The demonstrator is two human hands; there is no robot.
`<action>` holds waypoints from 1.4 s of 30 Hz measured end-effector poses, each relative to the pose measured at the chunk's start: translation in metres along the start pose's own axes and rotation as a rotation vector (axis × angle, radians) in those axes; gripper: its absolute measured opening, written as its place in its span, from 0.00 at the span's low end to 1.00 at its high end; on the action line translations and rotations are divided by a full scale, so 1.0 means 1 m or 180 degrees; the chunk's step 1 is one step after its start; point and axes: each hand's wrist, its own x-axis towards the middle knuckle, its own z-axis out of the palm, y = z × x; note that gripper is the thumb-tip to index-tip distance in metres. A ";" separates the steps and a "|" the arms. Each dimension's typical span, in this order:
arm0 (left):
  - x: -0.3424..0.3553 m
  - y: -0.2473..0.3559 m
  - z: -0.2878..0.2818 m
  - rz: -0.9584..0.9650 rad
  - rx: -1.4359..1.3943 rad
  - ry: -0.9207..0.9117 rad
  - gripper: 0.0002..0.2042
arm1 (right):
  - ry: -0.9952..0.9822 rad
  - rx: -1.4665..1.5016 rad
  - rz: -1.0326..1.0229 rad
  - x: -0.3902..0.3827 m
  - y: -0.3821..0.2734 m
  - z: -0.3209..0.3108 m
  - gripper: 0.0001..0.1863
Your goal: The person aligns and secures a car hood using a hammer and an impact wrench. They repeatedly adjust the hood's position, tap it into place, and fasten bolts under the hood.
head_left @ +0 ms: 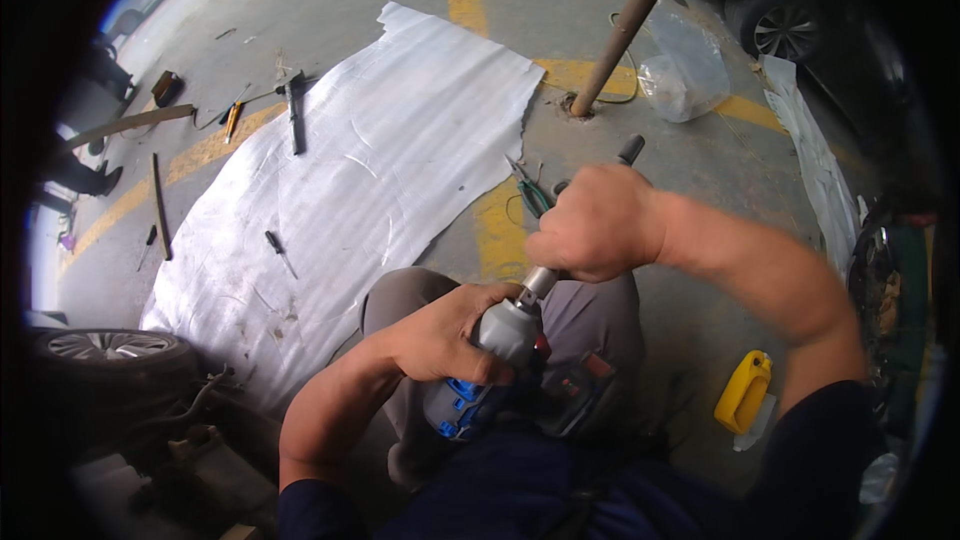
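My left hand (pixel 445 335) is wrapped round the head of a cordless impact wrench (pixel 508 330) with a grey nose and blue-and-black body, held above my lap. A silver socket (pixel 540 282) sits at the nose of the tool. My right hand (pixel 600 225) is closed just beyond that socket, round a metal part mostly hidden by the fingers. Past the knuckles, a dark rounded end (pixel 630 148) sticks out; I cannot make out the part's kind. Green-handled pliers (pixel 532 192) lie on the floor beside the right hand.
A silvery sheet (pixel 360 130) covers the floor ahead, with a screwdriver (pixel 280 252) on it. A rusty pole (pixel 625 30) rises at far right, near a clear plastic bag (pixel 690 75). A yellow bottle (pixel 743 392) lies at my right, a wheel (pixel 110 345) at my left.
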 end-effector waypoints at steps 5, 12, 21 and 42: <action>0.006 -0.005 0.000 -0.0054 -0.0289 -0.0152 0.26 | 0.1432 -0.0603 -0.0126 -0.016 -0.004 0.032 0.09; -0.003 0.027 0.004 -0.0573 0.1578 0.1079 0.29 | -0.1254 -0.0472 0.0262 0.024 -0.016 -0.055 0.05; -0.046 -0.058 -0.019 0.0824 0.0827 0.1034 0.29 | 0.0296 -0.0739 0.1212 -0.086 0.055 -0.039 0.14; -0.002 -0.007 -0.009 -0.0759 0.1106 0.1276 0.26 | -0.0541 -0.0476 -0.0044 0.014 0.027 0.016 0.06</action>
